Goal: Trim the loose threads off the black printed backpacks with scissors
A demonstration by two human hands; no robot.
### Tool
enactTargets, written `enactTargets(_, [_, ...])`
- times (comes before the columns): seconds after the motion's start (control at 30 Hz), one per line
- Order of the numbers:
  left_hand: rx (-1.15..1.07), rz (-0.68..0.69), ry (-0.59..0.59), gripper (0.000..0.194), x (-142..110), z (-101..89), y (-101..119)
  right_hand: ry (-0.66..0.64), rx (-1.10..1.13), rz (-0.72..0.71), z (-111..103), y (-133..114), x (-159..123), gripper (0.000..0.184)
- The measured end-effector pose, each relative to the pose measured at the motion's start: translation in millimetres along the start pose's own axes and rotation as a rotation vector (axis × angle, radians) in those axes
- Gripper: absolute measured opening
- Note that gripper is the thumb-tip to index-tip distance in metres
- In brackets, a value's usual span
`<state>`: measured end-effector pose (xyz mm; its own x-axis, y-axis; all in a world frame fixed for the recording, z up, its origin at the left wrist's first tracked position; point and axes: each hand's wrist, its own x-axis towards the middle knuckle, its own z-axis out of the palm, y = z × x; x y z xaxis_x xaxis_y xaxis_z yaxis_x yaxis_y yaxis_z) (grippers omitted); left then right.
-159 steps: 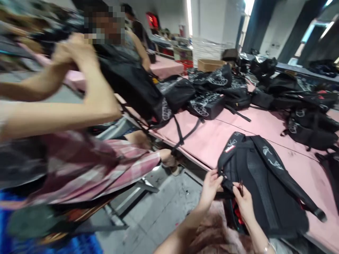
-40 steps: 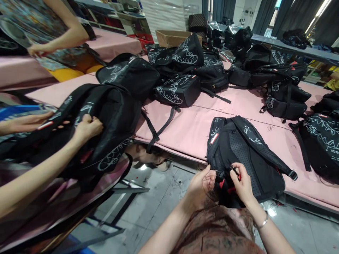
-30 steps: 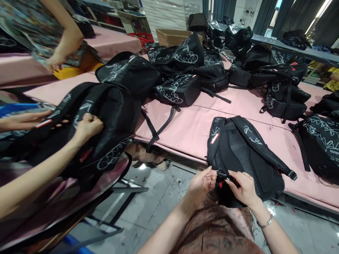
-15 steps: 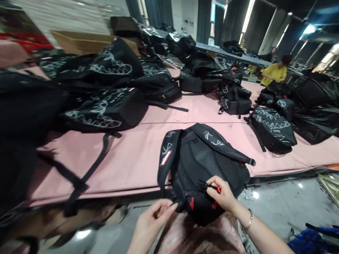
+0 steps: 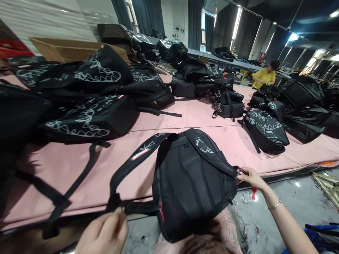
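Observation:
A black backpack (image 5: pixel 196 176) lies with its padded back panel up, at the front edge of the pink table and over my lap. My left hand (image 5: pixel 106 231) is closed in a pinch at the lower end of its left shoulder strap (image 5: pixel 140 151), where the padded part meets the webbing (image 5: pixel 143 207). That strap is pulled out to the left. My right hand (image 5: pixel 251 179) is closed on the lower end of the right shoulder strap (image 5: pixel 214 153), by the bag's right side. A small dark thing shows in its fingers; I cannot make out its shape.
Several black backpacks with white scribble print (image 5: pixel 79 120) lie across the pink table (image 5: pixel 169 123). A loose strap (image 5: pixel 84 176) hangs over the edge at left. A cardboard box (image 5: pixel 66 49) stands behind. A person in yellow (image 5: pixel 263 77) is at the far right.
The view has swung right. The left strap is now stretched outward by my left hand. My right hand, lately over the bag with a slim black-and-red tool, is now at the right strap's end.

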<state>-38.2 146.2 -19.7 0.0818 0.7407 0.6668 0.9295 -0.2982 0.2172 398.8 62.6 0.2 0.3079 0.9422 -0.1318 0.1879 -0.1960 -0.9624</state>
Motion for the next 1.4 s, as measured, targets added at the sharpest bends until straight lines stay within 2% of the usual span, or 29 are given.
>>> enactTargets(0.07, [0.084,-0.085,0.011,0.014,20,4.5,-4,-0.055,0.047,0.016,26,4,-11,0.036])
enactTargets(0.13, [0.073,-0.161,-0.006,0.020,35,4.2,2,-0.075,0.128,0.030,57,4,-21,0.040])
enactTargets(0.23, [-0.177,-0.128,-0.053,0.024,38,-4.3,35,-0.080,0.354,0.095,104,-6,-34,0.040])
enactTargets(0.3, [-0.526,-0.054,-0.238,0.026,29,-11.1,65,-0.122,0.480,0.166,133,-16,-43,0.037])
enactTargets(0.37, [-0.827,-0.096,-0.457,0.042,16,-15.8,91,-0.202,0.530,0.238,154,-26,-52,0.034])
enactTargets(0.47, [-1.077,-0.226,-0.564,0.051,3,-21.3,109,-0.293,0.581,0.300,170,-34,-64,0.027])
enactTargets(0.57, [-1.130,-0.257,-0.587,0.043,4,-30.5,108,-0.282,0.547,0.251,173,-38,-70,0.025])
enactTargets(0.7, [-1.051,-0.151,-0.602,0.031,10,-46.0,105,-0.273,0.386,0.131,173,-42,-74,0.025])
enactTargets(0.8, [-1.015,-0.148,-0.593,0.018,9,-52.1,111,-0.275,0.296,0.058,174,-46,-76,0.027])
enactTargets(0.9, [-1.019,-0.241,-0.553,0.008,4,-51.9,117,-0.271,0.207,0.008,175,-48,-77,0.026])
enactTargets(1.03, [-0.957,-0.366,-0.411,0.012,0,-49.6,123,-0.294,0.090,-0.064,173,-52,-80,0.025])
enactTargets(1.13, [-0.979,-0.415,-0.370,0.014,-2,-48.8,125,-0.344,0.027,-0.118,163,-56,-80,0.019])
enactTargets(1.27, [-1.062,-0.596,-0.372,0.015,-5,-46.0,126,-0.311,-0.142,-0.256,138,-58,-73,0.021])
enactTargets(1.4, [-1.218,-0.741,-0.449,0.020,-5,-43.4,126,-0.293,-0.400,-0.514,118,-65,-60,0.018])
